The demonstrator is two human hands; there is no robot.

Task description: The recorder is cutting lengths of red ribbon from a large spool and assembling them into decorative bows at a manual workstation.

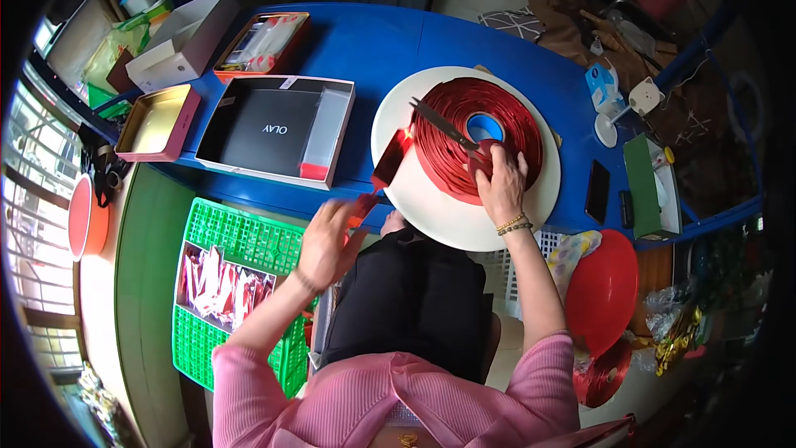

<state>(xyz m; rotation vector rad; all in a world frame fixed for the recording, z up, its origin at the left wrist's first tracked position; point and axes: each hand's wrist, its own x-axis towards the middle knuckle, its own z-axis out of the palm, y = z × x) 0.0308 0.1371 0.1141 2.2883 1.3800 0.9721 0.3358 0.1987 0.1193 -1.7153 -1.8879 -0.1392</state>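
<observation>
A large roll of shiny red ribbon (435,168) with a blue core (485,128) lies flat on a round white board (406,206). My right hand (502,187) rests over the roll's near right side, closed round the red handles of a pair of scissors (448,123). Their dark blades point to the far left, slightly apart, above the roll. From the roll's left edge a strip of red ribbon (390,162) runs down towards me. My left hand (326,242), slightly blurred, is closed on its near end, left of the board and above my lap.
On the blue table (373,37) stand an open black-and-white box (265,129), a pink tin (157,123), a red tray (261,40), a phone (597,191) and a green box (651,187). Below left, a green crate (240,232) carries a box of red-and-silver pieces (224,286). A red stool (605,294) stands right.
</observation>
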